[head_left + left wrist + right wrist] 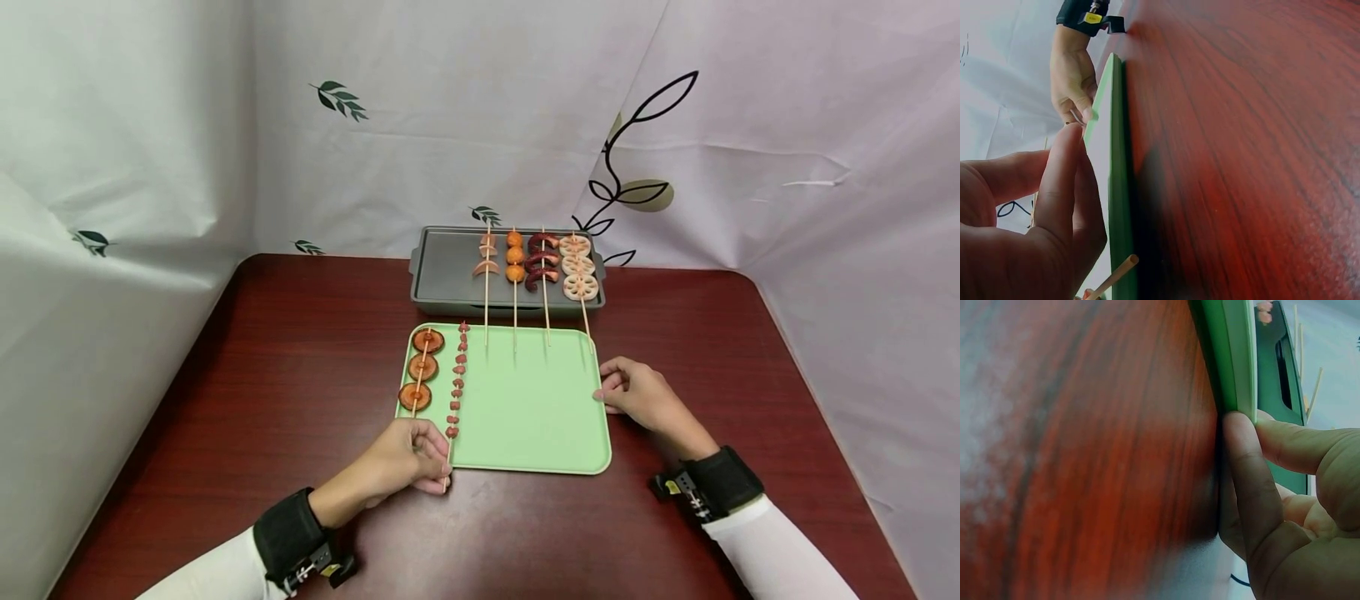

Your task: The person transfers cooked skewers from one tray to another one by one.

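In the head view, my left hand (pixel 411 457) pinches the bare end of a skewer of small reddish meat pieces (pixel 457 383), which lies along the left part of a light green tray (pixel 532 408). A skewer with three round brown mushroom slices (pixel 423 367) lies to its left, its lower end hidden by that hand. My right hand (pixel 637 392) grips the tray's right rim between thumb and fingers. Close up in the right wrist view, the right thumb and fingers (pixel 1244 434) meet at the green edge. The left wrist view shows the left fingers (pixel 1060 181) above the tray's near side.
Behind the tray stands a dark grey grill pan (pixel 450 271). On it lie skewers of pink slices (pixel 487 252), orange balls (pixel 514 257), dark red tentacles (pixel 543 260) and lotus root slices (pixel 578 267), their sticks reaching over the tray's far edge. Patterned cloth (pixel 450 108) surrounds the brown table (pixel 315 358).
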`<state>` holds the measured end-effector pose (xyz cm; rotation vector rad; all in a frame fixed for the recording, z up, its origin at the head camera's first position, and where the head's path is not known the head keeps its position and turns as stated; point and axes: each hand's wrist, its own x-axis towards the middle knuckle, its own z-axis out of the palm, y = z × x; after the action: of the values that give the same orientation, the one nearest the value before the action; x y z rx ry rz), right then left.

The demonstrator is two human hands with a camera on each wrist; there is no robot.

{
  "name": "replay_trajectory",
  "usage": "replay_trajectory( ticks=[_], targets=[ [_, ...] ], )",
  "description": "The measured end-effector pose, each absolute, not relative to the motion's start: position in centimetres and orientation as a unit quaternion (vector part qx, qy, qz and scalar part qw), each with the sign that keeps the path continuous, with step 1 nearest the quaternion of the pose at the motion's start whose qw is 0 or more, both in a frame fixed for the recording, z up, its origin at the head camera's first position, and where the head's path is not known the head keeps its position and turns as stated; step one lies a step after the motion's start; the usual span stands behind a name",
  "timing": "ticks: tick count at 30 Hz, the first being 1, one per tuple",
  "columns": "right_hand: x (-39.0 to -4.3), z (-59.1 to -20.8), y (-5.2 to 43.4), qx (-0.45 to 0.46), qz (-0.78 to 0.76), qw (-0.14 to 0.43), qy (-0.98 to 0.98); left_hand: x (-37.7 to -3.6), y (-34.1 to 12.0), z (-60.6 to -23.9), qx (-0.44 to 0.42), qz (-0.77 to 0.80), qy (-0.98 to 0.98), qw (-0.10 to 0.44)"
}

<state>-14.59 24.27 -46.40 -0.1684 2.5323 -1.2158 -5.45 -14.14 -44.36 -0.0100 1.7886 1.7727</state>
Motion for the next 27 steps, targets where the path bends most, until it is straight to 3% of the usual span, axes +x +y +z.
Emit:
replay_trajectory(
  ticks=[13, 27],
  targets=[
    [-14.68, -46.47, 24.22, -0.054, -0.425, 0.166, 0.888, -5.30, -14.46, -44.25, -0.025, 0.654, 0.697, 0.292],
    [-14.62, -46.54, 24.28, -0.056, -0.417, 0.167, 0.891, -5.11, -14.72, -44.45, 0.023, 0.562, 0.786, 0.256]
  ],
)
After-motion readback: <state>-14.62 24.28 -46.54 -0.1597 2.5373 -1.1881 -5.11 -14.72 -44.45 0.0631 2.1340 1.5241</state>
